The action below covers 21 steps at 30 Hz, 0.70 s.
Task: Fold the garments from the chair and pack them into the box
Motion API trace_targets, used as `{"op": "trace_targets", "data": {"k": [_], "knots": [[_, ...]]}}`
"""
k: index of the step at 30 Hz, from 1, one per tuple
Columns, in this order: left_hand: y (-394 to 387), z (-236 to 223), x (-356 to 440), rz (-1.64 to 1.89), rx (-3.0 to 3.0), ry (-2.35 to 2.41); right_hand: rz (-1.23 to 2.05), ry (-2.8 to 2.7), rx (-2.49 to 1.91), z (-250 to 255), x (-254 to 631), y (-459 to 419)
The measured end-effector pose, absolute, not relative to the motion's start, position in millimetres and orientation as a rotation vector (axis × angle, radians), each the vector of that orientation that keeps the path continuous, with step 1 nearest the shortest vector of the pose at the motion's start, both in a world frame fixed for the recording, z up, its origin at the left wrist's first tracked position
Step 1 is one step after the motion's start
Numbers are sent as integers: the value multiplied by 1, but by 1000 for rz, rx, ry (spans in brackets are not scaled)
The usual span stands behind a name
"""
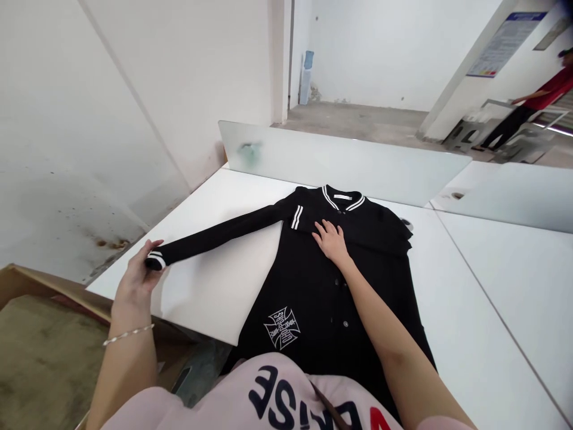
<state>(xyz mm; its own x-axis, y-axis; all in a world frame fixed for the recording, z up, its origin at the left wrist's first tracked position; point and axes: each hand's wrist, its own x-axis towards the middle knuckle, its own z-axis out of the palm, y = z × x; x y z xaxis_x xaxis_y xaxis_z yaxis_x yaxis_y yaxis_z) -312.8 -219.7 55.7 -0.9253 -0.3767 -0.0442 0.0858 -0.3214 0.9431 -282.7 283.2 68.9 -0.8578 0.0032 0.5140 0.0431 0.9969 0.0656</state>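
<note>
A black jacket point(313, 286) with white-striped collar and cuffs lies face up on the white table point(215, 280). Its left sleeve point(224, 233) stretches out toward the table's left edge. My left hand point(136, 278) is closed on that sleeve's striped cuff point(156, 260). My right hand point(331, 239) lies flat, fingers spread, on the jacket's chest just below the collar, over the other sleeve folded across it. A white cross emblem point(282, 327) shows near the hem.
A frosted glass divider point(340, 158) stands along the table's far edge. A second white table point(514, 269) adjoins on the right. A cardboard box point(40, 334) sits on the floor at the left. A person in red point(544, 95) stands far right.
</note>
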Motion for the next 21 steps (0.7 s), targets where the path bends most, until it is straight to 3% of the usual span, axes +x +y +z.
{"op": "trace_targets", "data": {"k": [10,14,19,21], "knots": [[-251,21,-287,-2282,149,-1772,-122,-2606,-29,69,-283,284],[-244,24,-289,-2051,52,-2006,-140,-2594,-28,70,-282,283],[-228,41,-294,-1435,-71,-2373,-142,-2588,-23,69,-284,284],[-222,46,-301,-1460,-17,-2248,-133,-2583,-20,68,-285,285]]}}
